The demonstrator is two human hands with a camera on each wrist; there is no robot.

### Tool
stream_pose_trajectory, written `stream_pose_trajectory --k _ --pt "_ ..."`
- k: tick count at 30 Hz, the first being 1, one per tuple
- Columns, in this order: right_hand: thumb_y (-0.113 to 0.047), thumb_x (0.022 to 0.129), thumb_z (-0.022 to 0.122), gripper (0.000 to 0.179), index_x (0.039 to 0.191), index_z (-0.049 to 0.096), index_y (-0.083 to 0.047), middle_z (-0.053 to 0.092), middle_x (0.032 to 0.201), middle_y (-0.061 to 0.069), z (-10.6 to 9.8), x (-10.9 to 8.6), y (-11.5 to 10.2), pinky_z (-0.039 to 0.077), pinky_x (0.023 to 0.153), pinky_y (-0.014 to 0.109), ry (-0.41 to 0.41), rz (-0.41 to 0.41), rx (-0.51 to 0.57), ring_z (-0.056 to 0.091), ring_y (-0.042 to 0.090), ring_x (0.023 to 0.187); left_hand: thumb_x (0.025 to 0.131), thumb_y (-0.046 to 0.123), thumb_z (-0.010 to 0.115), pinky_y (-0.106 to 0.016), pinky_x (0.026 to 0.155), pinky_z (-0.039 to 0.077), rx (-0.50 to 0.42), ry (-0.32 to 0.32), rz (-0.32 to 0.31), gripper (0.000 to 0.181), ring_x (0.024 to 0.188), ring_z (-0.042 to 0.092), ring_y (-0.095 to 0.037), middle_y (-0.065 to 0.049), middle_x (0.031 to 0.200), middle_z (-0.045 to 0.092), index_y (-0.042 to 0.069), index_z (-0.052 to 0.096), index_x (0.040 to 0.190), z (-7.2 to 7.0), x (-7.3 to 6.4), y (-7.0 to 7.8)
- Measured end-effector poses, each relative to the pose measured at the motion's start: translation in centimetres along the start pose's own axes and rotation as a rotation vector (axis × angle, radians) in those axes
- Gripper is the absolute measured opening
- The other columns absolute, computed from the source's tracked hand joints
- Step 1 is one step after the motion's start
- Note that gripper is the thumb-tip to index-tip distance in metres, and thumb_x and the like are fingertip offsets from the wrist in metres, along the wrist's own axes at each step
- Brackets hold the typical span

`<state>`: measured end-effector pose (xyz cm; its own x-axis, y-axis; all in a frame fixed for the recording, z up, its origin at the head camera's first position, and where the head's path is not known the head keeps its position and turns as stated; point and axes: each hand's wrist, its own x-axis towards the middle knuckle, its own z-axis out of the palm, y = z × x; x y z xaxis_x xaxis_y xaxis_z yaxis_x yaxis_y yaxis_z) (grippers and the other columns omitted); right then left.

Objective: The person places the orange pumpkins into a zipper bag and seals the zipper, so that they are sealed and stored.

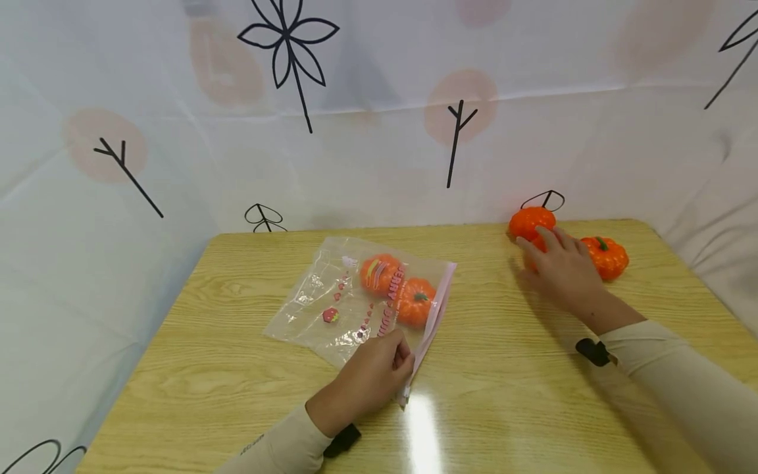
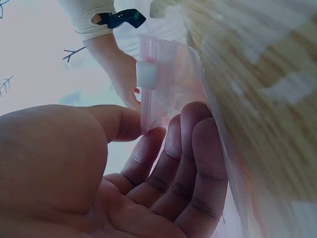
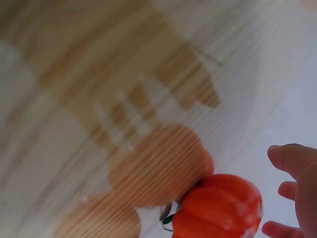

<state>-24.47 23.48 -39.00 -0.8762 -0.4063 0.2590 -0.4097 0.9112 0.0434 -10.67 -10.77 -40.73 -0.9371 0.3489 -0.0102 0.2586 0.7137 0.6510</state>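
Note:
A clear zip bag (image 1: 308, 309) with printed lettering and a pink zip edge lies on the table, two small orange pumpkins (image 1: 416, 303) inside it. My left hand (image 1: 376, 368) pinches its zip edge between thumb and forefinger, close to the white slider (image 2: 146, 75). Over at the back right, my right hand (image 1: 562, 273) reaches above a group of three loose pumpkins, fingers spread. One pumpkin (image 1: 532, 222) sits at the back edge, another (image 1: 606, 258) to the right, and the third is partly hidden behind the hand. In the right wrist view the fingers stand apart from the nearest pumpkin (image 3: 218, 206).
The wooden table (image 1: 503, 395) has its back edge against a white printed cloth (image 1: 379, 164), which also hangs along both sides. Black wrist cameras are strapped under both sleeves.

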Motion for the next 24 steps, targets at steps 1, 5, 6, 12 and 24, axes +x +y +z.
stream_pose_trajectory --k 1,5,6,12,24 --pt "-0.024 0.087 0.075 0.065 0.144 0.047 -0.006 0.038 0.144 0.033 0.0 0.0 0.1 0.032 0.100 0.075 -0.005 0.006 -0.005 0.032 0.060 0.133 0.097 0.020 0.062 -0.017 0.052 0.040 -0.001 -0.001 0.000 0.015 0.058 0.044 0.001 0.011 0.066 0.052 0.018 0.055 0.084 0.0 0.0 0.0" --pt "-0.025 0.089 0.073 0.065 0.145 0.045 -0.006 0.034 0.146 0.033 0.0 0.1 0.6 0.032 0.101 0.075 -0.039 0.029 -0.020 0.028 0.060 0.134 0.097 0.020 0.062 -0.017 0.052 0.040 -0.004 -0.003 0.002 0.015 0.057 0.044 0.001 0.011 0.066 0.051 0.018 0.055 0.084 0.0 0.0 0.1" --pt "-0.025 0.090 0.072 0.064 0.145 0.045 -0.006 0.033 0.145 0.033 0.1 0.1 0.8 0.032 0.100 0.075 -0.047 0.030 -0.028 0.028 0.060 0.134 0.097 0.020 0.062 -0.017 0.052 0.040 -0.004 -0.003 0.002 0.015 0.057 0.044 0.001 0.011 0.066 0.051 0.018 0.055 0.084 0.0 0.0 0.1" --pt "-0.024 0.091 0.070 0.064 0.146 0.043 -0.004 0.033 0.145 0.034 0.2 0.1 1.5 0.036 0.096 0.073 -0.068 0.030 -0.045 0.031 0.061 0.130 0.097 0.020 0.062 -0.017 0.052 0.040 0.002 -0.005 0.002 0.014 0.058 0.044 0.001 0.012 0.066 0.051 0.019 0.056 0.084 0.0 0.0 0.1" --pt "-0.026 0.088 0.076 0.069 0.144 0.043 -0.002 0.035 0.141 0.035 0.1 0.3 1.9 0.043 0.087 0.074 -0.098 0.046 -0.034 0.039 0.059 0.123 0.097 0.020 0.062 -0.017 0.053 0.040 0.008 -0.006 0.000 0.014 0.058 0.045 0.001 0.012 0.067 0.052 0.019 0.056 0.084 0.1 0.1 0.1"
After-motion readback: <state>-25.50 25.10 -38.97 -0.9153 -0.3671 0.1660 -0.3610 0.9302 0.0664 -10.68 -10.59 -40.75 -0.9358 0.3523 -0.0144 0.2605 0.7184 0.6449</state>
